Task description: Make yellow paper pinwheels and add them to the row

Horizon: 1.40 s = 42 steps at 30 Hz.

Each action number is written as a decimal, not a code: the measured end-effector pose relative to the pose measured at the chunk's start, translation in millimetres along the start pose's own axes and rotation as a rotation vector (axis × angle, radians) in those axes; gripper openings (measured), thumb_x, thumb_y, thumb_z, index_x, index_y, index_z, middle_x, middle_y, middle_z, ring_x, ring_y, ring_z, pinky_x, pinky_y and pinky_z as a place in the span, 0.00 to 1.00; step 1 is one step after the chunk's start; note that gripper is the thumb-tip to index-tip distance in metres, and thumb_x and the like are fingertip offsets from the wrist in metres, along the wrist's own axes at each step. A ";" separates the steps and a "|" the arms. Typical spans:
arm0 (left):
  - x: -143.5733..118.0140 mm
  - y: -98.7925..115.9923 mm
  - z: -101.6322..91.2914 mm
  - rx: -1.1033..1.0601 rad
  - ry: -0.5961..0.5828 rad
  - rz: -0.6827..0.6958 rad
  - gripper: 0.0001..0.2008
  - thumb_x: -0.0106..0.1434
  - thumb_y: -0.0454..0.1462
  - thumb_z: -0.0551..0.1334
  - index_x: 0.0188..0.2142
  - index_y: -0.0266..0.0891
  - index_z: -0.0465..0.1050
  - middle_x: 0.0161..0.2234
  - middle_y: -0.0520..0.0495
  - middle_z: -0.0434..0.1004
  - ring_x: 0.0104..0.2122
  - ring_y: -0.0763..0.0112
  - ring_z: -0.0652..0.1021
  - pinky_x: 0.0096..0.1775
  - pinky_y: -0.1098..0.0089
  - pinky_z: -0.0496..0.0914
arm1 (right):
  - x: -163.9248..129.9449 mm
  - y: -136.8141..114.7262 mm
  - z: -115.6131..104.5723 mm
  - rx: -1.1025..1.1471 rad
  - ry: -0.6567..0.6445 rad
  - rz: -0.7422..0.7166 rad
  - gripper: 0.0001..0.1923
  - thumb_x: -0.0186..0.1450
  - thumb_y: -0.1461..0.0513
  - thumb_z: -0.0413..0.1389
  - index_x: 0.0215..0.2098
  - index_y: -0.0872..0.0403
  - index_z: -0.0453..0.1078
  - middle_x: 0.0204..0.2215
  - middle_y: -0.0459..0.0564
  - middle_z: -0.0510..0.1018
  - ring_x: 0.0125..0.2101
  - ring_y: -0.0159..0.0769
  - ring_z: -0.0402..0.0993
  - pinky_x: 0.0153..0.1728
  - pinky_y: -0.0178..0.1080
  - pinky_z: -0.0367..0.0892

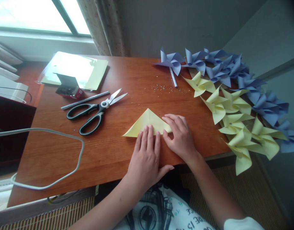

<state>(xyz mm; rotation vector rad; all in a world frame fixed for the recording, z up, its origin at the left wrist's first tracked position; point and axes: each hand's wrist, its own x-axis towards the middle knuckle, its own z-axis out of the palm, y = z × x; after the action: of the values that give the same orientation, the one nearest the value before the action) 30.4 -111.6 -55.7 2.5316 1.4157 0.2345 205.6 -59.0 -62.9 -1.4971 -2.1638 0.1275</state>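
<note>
The person's left hand (145, 156) lies flat on the lower edge of a folded yellow paper triangle (148, 118); the right hand (181, 138), thumb and fingers parted, touches its right corner. Black-and-grey-handled metal scissors (105, 104) lie spread on the brown wooden tabletop (108, 159).

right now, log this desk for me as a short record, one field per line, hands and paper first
left hand: fingers laid on the folded yellow paper
right hand: thumb and fingers at the paper's right end
paper shape: triangle, peak pointing away from the person
scissors: left of the paper, blades apart
pale rod: just beyond the scissors
small box: lid up, near the rod
pinwheels: yellow ones and blue ones, clustered at right
white cable: looped at the left
</note>
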 end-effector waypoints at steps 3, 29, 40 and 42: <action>0.1 -0.1 -0.5 -0.001 -0.006 0.000 0.55 0.61 0.66 0.52 0.70 0.22 0.49 0.72 0.18 0.40 0.71 0.35 0.45 0.68 0.45 0.46 | -6.0 5.8 -3.8 -0.027 0.023 0.030 0.24 0.64 0.67 0.56 0.59 0.54 0.68 0.54 0.57 0.76 0.53 0.50 0.69 0.57 0.53 0.68; -1.6 -5.8 -9.3 0.039 -0.025 0.044 0.51 0.65 0.64 0.50 0.69 0.22 0.53 0.71 0.21 0.45 0.71 0.39 0.49 0.69 0.48 0.47 | 21.3 -26.1 18.3 0.787 -0.046 0.384 0.12 0.66 0.65 0.55 0.47 0.51 0.72 0.44 0.52 0.81 0.44 0.38 0.80 0.50 0.43 0.76; -33.7 -47.2 -30.8 0.250 0.002 0.061 0.41 0.69 0.54 0.53 0.67 0.19 0.58 0.69 0.25 0.54 0.69 0.42 0.60 0.68 0.51 0.52 | 21.3 -28.7 17.5 0.748 -0.042 0.344 0.13 0.65 0.66 0.55 0.47 0.51 0.71 0.43 0.53 0.80 0.42 0.38 0.79 0.49 0.44 0.76; -41.2 -55.1 -34.7 0.278 0.008 0.061 0.42 0.69 0.54 0.54 0.67 0.17 0.57 0.69 0.24 0.54 0.69 0.41 0.60 0.68 0.50 0.52 | 21.3 -29.5 16.6 0.746 -0.043 0.344 0.13 0.65 0.66 0.55 0.47 0.51 0.71 0.43 0.53 0.80 0.42 0.38 0.79 0.49 0.44 0.76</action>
<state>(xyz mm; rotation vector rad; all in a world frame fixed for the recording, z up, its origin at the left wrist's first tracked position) -44.7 -114.6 -38.8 2.8008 1.4653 0.0606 167.2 -48.0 -59.6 -1.3761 -1.5775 0.9707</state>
